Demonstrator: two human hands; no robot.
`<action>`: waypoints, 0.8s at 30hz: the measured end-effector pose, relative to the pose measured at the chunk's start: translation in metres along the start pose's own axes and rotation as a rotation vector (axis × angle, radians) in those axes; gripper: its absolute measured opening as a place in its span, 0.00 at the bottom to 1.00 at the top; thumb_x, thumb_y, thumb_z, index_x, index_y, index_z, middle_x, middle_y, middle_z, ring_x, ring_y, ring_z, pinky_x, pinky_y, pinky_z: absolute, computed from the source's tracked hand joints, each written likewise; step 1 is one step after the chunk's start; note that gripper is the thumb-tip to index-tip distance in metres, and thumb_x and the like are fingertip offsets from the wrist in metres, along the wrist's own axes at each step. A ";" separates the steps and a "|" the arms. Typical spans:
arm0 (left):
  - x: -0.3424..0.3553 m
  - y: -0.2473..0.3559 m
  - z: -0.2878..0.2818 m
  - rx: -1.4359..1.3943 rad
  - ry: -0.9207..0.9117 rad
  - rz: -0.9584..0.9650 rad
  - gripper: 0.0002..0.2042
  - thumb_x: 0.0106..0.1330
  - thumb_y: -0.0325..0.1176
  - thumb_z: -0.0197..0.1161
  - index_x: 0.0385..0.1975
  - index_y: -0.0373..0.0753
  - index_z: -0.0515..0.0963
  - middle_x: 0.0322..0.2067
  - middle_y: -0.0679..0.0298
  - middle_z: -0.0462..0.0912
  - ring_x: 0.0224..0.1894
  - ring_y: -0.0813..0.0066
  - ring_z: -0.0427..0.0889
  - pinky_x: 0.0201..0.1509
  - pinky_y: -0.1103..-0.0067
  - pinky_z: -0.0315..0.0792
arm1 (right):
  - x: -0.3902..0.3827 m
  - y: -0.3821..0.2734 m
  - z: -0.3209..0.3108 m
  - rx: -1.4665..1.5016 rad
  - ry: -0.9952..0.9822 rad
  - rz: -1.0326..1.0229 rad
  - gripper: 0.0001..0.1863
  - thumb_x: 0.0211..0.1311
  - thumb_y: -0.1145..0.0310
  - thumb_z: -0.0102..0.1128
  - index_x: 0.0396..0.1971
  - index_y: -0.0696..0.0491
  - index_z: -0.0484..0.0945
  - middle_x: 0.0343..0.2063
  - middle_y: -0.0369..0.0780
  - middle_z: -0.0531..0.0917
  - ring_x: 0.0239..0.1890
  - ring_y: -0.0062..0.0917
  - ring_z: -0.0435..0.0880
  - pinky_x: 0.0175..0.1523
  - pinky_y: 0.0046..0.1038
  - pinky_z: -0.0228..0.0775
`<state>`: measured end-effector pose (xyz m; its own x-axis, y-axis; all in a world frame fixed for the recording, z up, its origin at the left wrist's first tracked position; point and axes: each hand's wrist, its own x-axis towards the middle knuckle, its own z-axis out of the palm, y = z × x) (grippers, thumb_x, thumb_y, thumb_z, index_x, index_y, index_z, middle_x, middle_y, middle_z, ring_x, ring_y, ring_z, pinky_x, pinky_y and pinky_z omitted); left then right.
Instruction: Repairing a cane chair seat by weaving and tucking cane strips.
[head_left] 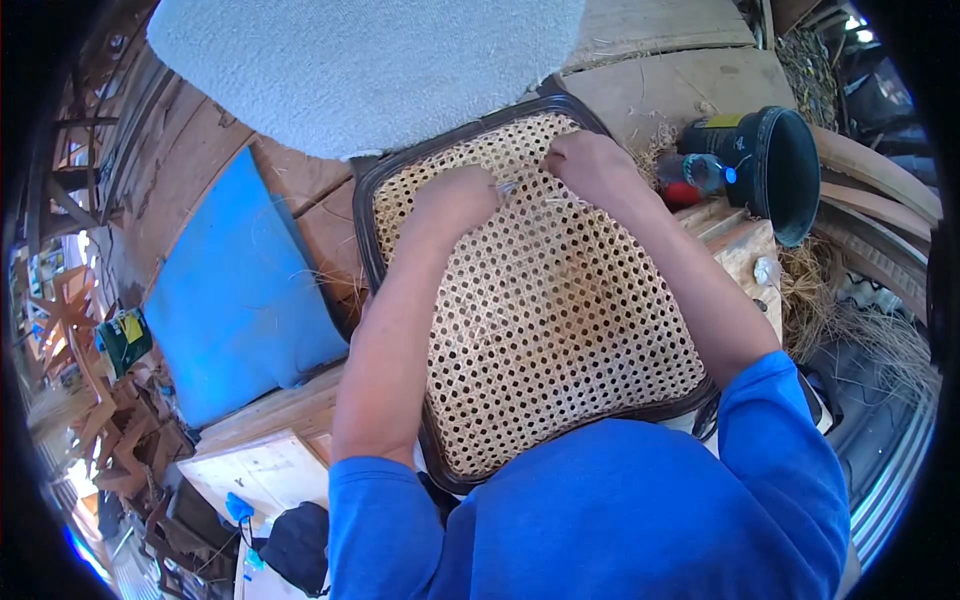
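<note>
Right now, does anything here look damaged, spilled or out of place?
Mostly no: the woven cane seat looks whole under both hands. Loose straw lies scattered on the right, and a black bucket lies tipped on its side.

On my left: blue cushion (235,300), flat on the wooden bench (300,215). Ahead of me: pale grey textured pad (370,65). On my right: black bucket (775,170) on its side, clear plastic bottle (700,172) beside it, loose straw (830,310) below.
</note>
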<state>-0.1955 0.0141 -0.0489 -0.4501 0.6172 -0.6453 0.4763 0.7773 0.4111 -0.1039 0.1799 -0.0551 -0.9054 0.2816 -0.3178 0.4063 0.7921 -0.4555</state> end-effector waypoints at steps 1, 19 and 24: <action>-0.001 -0.002 -0.002 0.079 -0.027 -0.036 0.13 0.62 0.35 0.53 0.34 0.33 0.82 0.33 0.51 0.83 0.36 0.60 0.83 0.43 0.68 0.75 | -0.001 0.004 0.004 -0.007 -0.026 0.002 0.12 0.56 0.63 0.54 0.28 0.55 0.81 0.31 0.51 0.81 0.36 0.44 0.81 0.43 0.41 0.71; 0.004 0.032 -0.013 0.353 -0.105 0.031 0.12 0.57 0.35 0.56 0.34 0.36 0.82 0.35 0.50 0.83 0.38 0.56 0.83 0.43 0.68 0.76 | -0.005 -0.032 -0.016 -0.343 -0.184 0.037 0.12 0.51 0.67 0.53 0.30 0.56 0.82 0.33 0.49 0.83 0.40 0.40 0.82 0.45 0.38 0.75; 0.012 0.029 0.009 0.307 -0.058 0.041 0.12 0.58 0.31 0.54 0.37 0.36 0.82 0.36 0.52 0.83 0.39 0.60 0.83 0.42 0.70 0.76 | 0.002 -0.025 -0.003 -0.345 -0.248 0.017 0.11 0.52 0.66 0.54 0.30 0.56 0.81 0.33 0.48 0.83 0.40 0.39 0.82 0.45 0.38 0.75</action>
<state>-0.1804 0.0434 -0.0505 -0.3860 0.6324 -0.6716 0.7031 0.6730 0.2295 -0.1161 0.1624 -0.0424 -0.8248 0.1903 -0.5324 0.3173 0.9351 -0.1575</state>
